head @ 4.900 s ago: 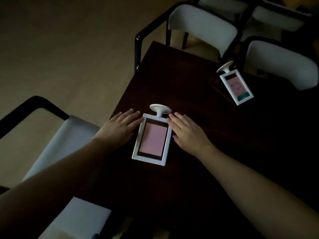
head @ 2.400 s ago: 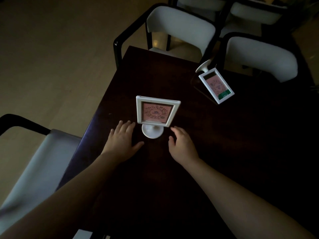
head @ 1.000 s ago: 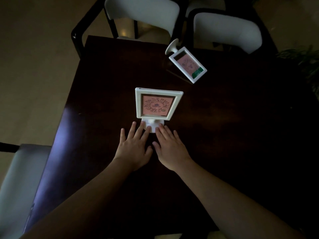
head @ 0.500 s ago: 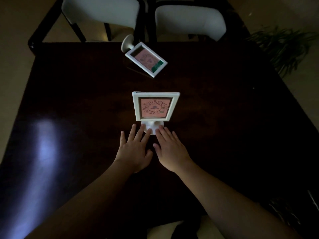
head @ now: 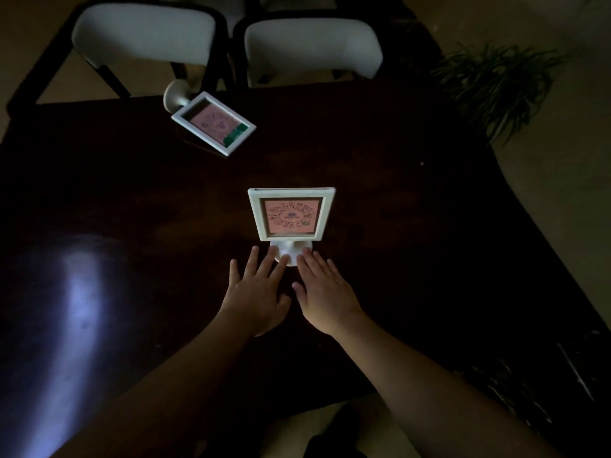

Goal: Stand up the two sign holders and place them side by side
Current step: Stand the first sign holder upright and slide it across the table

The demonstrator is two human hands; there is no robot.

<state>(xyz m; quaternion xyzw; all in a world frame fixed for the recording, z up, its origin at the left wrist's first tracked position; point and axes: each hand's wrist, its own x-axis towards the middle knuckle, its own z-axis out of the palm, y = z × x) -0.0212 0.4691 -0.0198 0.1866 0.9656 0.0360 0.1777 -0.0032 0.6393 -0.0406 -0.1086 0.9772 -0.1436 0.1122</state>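
While both flat hands, left hand [head: 256, 297] and right hand [head: 325, 294], fingertip-touch the upright sign holder [head: 291, 214], bare table [head: 396, 209] surrounds it.

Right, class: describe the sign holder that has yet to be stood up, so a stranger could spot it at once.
Start at the dark table and look to its far edge, near the two white chairs. The lying sign holder rests there flat, its round base pointing at the chairs. Unlike the upright sign holder by the hands, it has a green strip.
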